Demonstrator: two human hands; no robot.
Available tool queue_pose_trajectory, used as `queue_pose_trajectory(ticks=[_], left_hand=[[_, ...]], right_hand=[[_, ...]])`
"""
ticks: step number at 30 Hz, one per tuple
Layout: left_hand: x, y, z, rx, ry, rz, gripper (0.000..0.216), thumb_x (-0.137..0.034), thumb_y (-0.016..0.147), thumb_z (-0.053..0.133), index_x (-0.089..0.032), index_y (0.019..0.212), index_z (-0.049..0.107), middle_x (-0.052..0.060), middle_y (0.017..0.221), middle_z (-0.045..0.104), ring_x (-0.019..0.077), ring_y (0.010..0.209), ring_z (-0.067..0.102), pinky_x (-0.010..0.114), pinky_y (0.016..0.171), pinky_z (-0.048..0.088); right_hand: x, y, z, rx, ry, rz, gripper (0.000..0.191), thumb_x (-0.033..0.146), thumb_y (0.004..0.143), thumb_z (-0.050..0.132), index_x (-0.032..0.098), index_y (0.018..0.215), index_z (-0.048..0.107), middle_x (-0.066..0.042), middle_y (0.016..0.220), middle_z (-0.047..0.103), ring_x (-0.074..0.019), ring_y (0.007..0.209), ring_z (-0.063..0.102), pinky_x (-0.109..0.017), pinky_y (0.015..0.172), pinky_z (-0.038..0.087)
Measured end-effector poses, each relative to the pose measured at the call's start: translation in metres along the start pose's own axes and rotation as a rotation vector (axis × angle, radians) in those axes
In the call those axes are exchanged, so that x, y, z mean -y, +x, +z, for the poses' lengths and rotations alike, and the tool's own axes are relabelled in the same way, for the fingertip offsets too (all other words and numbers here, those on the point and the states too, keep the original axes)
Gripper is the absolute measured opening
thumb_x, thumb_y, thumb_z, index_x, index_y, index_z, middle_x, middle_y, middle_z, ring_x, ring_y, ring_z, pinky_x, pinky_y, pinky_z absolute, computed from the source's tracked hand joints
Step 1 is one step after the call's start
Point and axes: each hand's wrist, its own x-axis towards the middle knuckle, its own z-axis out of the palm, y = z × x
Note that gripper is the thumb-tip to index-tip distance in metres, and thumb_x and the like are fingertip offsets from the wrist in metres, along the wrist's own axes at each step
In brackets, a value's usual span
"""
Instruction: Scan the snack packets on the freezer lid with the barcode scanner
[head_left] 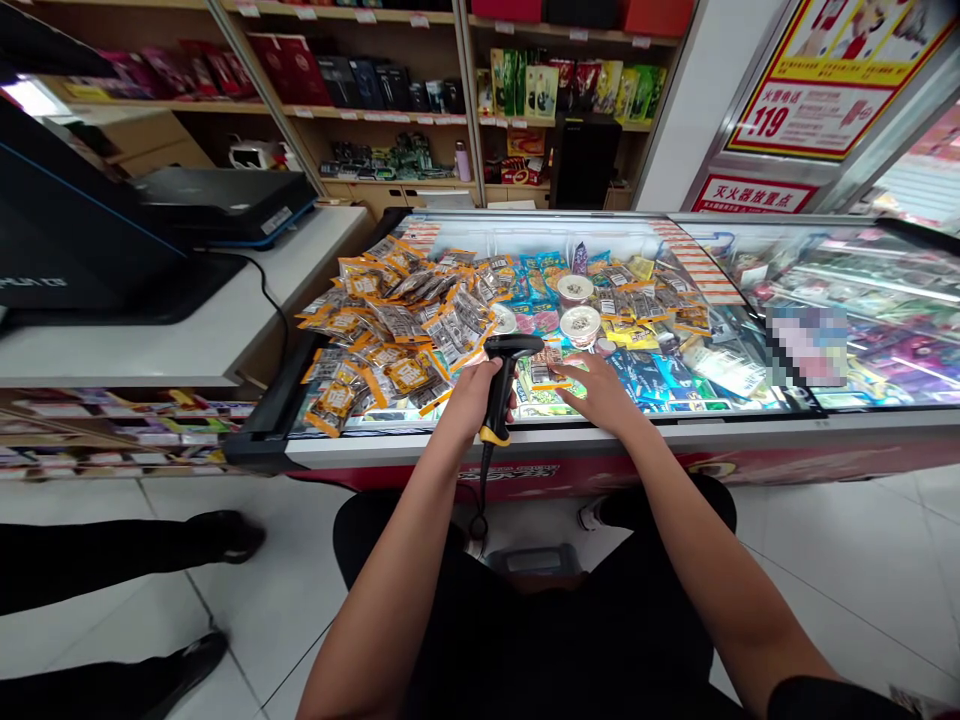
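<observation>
My left hand (474, 392) is wrapped round the handle of a black and yellow barcode scanner (504, 378), whose head points at the snack packets on the glass lid of a chest freezer (525, 440). My right hand (600, 390) lies on a green packet (541, 382) on the lid, fingers curled over it. Orange and silver snack packets (390, 330) are heaped on the lid's left half. Blue and yellow packets (645, 330) and two round tubs (579, 320) lie to the right.
A white counter (187, 330) with a black monitor (67, 230) and a flat black device (225, 200) stands to the left. Another person's legs and black shoes (225, 535) are at lower left. Shelves (420, 100) of goods line the back wall.
</observation>
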Motion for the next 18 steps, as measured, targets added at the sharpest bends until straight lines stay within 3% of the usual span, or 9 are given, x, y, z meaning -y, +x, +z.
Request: queue_pose_trajectory(ticks=[18], left_hand=[[-0.0063,-0.0055,-0.0053,-0.005,0.021,0.022,0.045,-0.057,0.09,0.054,-0.015,0.098,0.066,0.005,0.061,0.066,0.0167,0.042,0.059,0.025,0.041,0.046]], right_hand=[[0.0001,-0.0014,0.001,-0.012,-0.03,0.034,0.048,0.047,0.103,0.051,0.032,0.147,0.06,-0.013,0.139,0.058,-0.0346,0.134,0.051,-0.054,0.108,0.045]])
